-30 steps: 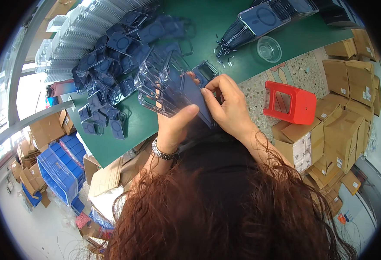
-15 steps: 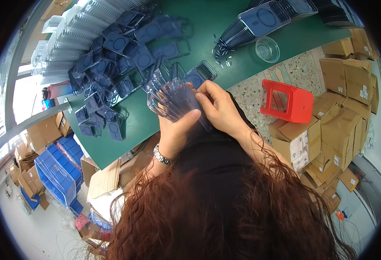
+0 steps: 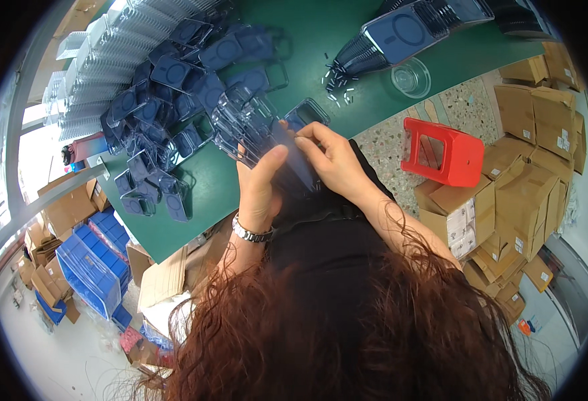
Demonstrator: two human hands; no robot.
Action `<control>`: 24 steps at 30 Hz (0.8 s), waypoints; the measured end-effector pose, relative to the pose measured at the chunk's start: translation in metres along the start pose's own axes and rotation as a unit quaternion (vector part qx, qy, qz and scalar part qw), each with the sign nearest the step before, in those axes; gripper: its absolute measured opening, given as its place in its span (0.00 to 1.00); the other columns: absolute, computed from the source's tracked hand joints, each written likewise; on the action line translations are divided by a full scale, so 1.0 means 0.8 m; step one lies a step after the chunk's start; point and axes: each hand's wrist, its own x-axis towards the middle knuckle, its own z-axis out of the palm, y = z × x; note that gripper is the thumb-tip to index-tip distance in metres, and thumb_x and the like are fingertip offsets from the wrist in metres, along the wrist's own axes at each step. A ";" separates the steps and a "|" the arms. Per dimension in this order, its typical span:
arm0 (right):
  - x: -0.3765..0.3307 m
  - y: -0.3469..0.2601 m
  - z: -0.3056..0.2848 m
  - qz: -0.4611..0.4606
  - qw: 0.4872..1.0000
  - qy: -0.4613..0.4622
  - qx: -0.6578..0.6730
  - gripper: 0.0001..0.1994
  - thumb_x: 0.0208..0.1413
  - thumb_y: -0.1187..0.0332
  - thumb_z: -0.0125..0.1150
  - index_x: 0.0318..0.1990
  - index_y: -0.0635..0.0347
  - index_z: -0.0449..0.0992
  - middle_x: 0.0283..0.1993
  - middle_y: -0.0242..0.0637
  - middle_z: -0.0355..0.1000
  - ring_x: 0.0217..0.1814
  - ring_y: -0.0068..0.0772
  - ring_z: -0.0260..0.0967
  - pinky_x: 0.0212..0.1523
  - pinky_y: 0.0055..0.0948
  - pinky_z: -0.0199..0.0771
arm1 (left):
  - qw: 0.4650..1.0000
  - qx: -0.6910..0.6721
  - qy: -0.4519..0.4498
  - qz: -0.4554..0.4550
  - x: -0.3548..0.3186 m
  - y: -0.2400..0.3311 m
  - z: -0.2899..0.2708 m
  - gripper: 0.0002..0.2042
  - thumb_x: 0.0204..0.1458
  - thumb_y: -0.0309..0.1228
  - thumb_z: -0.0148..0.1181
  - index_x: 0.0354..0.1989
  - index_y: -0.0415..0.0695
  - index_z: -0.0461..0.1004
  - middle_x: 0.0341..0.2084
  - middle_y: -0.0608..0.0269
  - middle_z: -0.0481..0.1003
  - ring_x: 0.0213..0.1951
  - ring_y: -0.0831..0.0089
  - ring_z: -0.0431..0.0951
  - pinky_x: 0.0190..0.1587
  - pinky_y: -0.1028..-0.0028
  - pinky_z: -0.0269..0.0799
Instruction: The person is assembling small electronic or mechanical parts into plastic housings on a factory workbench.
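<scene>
My left hand (image 3: 259, 184) grips a fanned stack of clear, bluish phone cases (image 3: 248, 123), thumb across the nearest one. On the stack's right side, my right hand (image 3: 331, 157) pinches the edge of the nearest phone case with thumb and forefinger; any smaller piece between those fingers is too small to make out. Just beyond my right hand, a single phone case (image 3: 307, 113) lies at the table's edge. A loose heap of dark blue phone cases with ring marks (image 3: 174, 72) covers the table to the left.
Stacked clear trays (image 3: 107, 50) line the green table (image 3: 204, 180) at far left. At far right lie a row of phone cases (image 3: 401, 33), small dark pieces (image 3: 337, 81) and a round clear tub (image 3: 411, 79). A red stool (image 3: 460, 160) and cardboard boxes (image 3: 528, 200) stand right.
My left hand has tilted the stack of phone cases upright and shifted slightly left, its thumb moving up. My right hand stays at the stack's edge.
</scene>
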 end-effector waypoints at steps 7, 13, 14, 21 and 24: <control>0.012 0.001 -0.020 0.045 0.995 -0.040 -0.073 0.08 0.64 0.69 0.54 0.37 0.66 0.72 0.30 0.45 0.72 0.32 0.39 0.72 0.37 0.34 0.70 | 0.998 0.068 -0.006 0.015 0.016 -0.013 0.007 0.27 0.43 0.23 0.70 0.55 0.39 0.69 0.46 0.59 0.75 0.48 0.71 0.76 0.53 0.69 0.72; 0.045 0.068 -0.047 -0.007 0.998 -0.026 -0.056 0.13 0.65 0.67 0.52 0.52 0.64 0.75 0.40 0.36 0.76 0.39 0.26 0.74 0.41 0.25 0.73 | 0.962 0.269 -0.024 0.050 0.042 0.008 0.010 0.36 0.42 0.29 0.74 0.60 0.37 0.61 0.49 0.55 0.74 0.50 0.69 0.75 0.53 0.67 0.72; 0.058 0.090 -0.057 -0.096 0.980 0.059 -0.163 0.14 0.65 0.69 0.50 0.53 0.65 0.75 0.45 0.41 0.76 0.48 0.37 0.74 0.50 0.32 0.72 | 0.961 0.272 -0.020 0.050 0.046 0.011 0.003 0.36 0.42 0.29 0.74 0.60 0.37 0.61 0.49 0.55 0.74 0.50 0.69 0.75 0.53 0.67 0.72; 0.071 0.137 -0.054 -0.076 0.967 0.018 -0.243 0.15 0.61 0.73 0.48 0.53 0.66 0.75 0.52 0.49 0.70 0.58 0.52 0.65 0.59 0.42 0.65 | 0.805 0.585 0.079 0.059 0.057 0.010 -0.059 0.45 0.34 0.38 0.77 0.61 0.32 0.58 0.51 0.44 0.70 0.54 0.56 0.73 0.57 0.66 0.68; 0.066 0.131 -0.052 -0.071 0.970 0.018 -0.231 0.16 0.62 0.73 0.48 0.53 0.66 0.75 0.51 0.49 0.70 0.58 0.52 0.65 0.59 0.43 0.65 | 0.770 0.626 0.075 0.093 0.056 0.000 -0.060 0.44 0.35 0.37 0.77 0.60 0.33 0.59 0.51 0.46 0.71 0.51 0.60 0.74 0.54 0.68 0.70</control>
